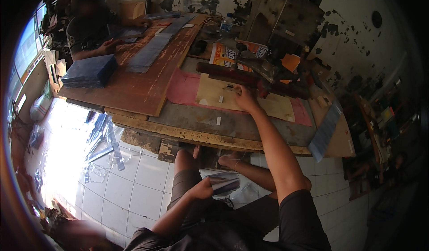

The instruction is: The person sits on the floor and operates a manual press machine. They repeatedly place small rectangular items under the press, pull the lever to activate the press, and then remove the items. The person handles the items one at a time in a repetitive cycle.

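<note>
Reaching forward with my right hand (245, 97), I am pressing its fingertips down on the tan sheet (214, 92) lying over the pink sheet (183, 88) on the low table (196, 119), just in front of the dark red bar (232, 76) of the machine. That hand is spread flat, not gripping anything. My left hand (203, 189) is hanging low over my lap, closed around a small stack of glossy plastic sheets (224, 182), so the two hands are working well apart. Small white tabs (218, 120) are sitting on the grey board nearer me.

To do this well, I judge I should be keeping the tan sheet square to the bar, holding it flat with even pressure, and keeping my fingers clear of the bar's edge. The stack in my left hand wants a firm, level grip so nothing slides out. Across the table, another person's hand (108, 46) is resting on a wooden board beside a blue stack (89, 70).
</note>
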A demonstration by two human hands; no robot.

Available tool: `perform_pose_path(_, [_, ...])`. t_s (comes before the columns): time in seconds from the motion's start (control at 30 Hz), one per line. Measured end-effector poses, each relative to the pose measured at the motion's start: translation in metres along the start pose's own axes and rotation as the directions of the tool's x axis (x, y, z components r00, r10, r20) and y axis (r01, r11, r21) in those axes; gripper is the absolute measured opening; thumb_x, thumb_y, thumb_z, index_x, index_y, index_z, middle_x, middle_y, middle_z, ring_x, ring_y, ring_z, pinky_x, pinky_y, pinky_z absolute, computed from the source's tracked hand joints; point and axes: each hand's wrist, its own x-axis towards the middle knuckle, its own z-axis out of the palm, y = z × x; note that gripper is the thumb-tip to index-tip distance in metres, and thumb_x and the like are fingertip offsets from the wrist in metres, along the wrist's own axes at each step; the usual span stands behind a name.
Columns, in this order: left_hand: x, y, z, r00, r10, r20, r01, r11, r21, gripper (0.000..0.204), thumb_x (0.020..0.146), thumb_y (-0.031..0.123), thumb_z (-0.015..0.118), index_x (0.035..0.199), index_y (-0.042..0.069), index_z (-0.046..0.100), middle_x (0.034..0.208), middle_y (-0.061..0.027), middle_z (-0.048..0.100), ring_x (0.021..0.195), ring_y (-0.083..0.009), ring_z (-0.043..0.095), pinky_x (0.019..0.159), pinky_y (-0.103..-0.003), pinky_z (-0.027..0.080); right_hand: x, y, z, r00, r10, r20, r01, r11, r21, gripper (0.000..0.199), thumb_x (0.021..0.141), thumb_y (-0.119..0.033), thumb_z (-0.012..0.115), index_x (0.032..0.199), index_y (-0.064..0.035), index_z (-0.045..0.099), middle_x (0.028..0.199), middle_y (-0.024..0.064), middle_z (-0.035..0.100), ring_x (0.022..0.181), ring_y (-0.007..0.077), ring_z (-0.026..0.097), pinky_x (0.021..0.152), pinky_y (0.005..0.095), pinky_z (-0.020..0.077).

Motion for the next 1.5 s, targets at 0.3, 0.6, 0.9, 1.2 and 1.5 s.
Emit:
perform_pose_path(0.3, [0.001,0.0,-0.001,1.0,0.021,0.001,-0.021,0.999,0.043,0.043,0.092,0.001,0.053,0.134,0.003,0.062,0.132,-0.016,0.066,0.125,-0.0255,0.059,0.108,-0.035,0.042,-0.003,-0.002,-0.007,0.999,-0.035,0.04,0.031,0.996,0.088,0.025,0.092,-0.02,0.065,0.112,-0.0066,0.063,0.115,0.0165,0.067,0.109,0.032,0.064,0.097,0.0414,0.0466])
perform_pose_path(0.6, [0.006,0.014,0.0,0.998,0.055,0.031,-0.057,0.997,0.043,0.043,0.093,0.002,0.054,0.136,0.003,0.061,0.135,-0.0164,0.064,0.128,-0.0248,0.058,0.11,-0.034,0.041,-0.012,0.0,-0.014,0.995,-0.096,-0.015,0.097,0.994,0.054,0.023,0.094,-0.022,0.064,0.112,-0.0079,0.062,0.117,0.0142,0.065,0.119,0.0347,0.056,0.104,0.0466,0.0403])
perform_pose_path(0.9, [0.006,-0.012,-0.003,0.999,0.033,0.024,-0.035,0.998,0.061,0.045,0.094,0.001,0.051,0.137,0.003,0.06,0.137,-0.0165,0.063,0.131,-0.0258,0.055,0.113,-0.035,0.038,-0.109,-0.029,-0.06,0.976,-0.215,-0.026,0.214,0.976,-0.036,0.043,0.103,-0.021,0.053,0.143,-0.0059,0.05,0.156,0.0123,0.039,0.145,0.0344,0.034,0.121,0.0493,0.024])
perform_pose_path(1.2, [0.011,0.009,-0.009,1.0,0.026,-0.013,-0.025,0.999,0.022,0.044,0.087,-0.006,0.056,0.13,-0.002,0.063,0.13,-0.016,0.066,0.124,-0.0242,0.059,0.11,-0.035,0.041,-0.268,-0.029,-0.098,0.982,-0.151,-0.113,0.132,0.979,-0.157,0.038,0.1,-0.022,0.055,0.134,-0.0053,0.058,0.149,0.0115,0.049,0.143,0.0326,0.039,0.118,0.0538,0.0265])
perform_pose_path(1.5, [0.014,0.001,-0.012,0.996,-0.065,-0.068,0.064,0.998,-0.025,0.036,0.092,-0.001,0.06,0.128,-0.001,0.064,0.128,-0.0167,0.067,0.123,-0.0246,0.061,0.106,-0.035,0.044,-0.317,0.034,-0.015,0.904,-0.106,-0.413,0.02,0.978,-0.207,0.06,0.099,-0.027,0.056,0.15,-0.0049,0.032,0.158,0.0231,0.027,0.15,0.0505,0.012,0.117,0.0666,0.0114])
